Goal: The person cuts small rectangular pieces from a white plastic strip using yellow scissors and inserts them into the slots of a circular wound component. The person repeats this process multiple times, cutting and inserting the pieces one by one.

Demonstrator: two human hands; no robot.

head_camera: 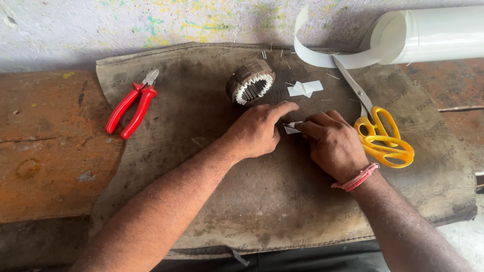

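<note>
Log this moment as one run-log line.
left hand: pressing paper strip on mat | right hand: pinching same strip | stator core: beyond hands | scissors: right

pliers [130,107] red grips | scissors [384,135] yellow handles | paper piece [291,128] white | roll [428,36] white | mat [212,166] brown | wristband [357,178] pink

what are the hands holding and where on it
Both hands pinch one small folded white paper strip against the mat: the right hand grips its right end, and the left hand presses its forefinger on the top edge.
</note>
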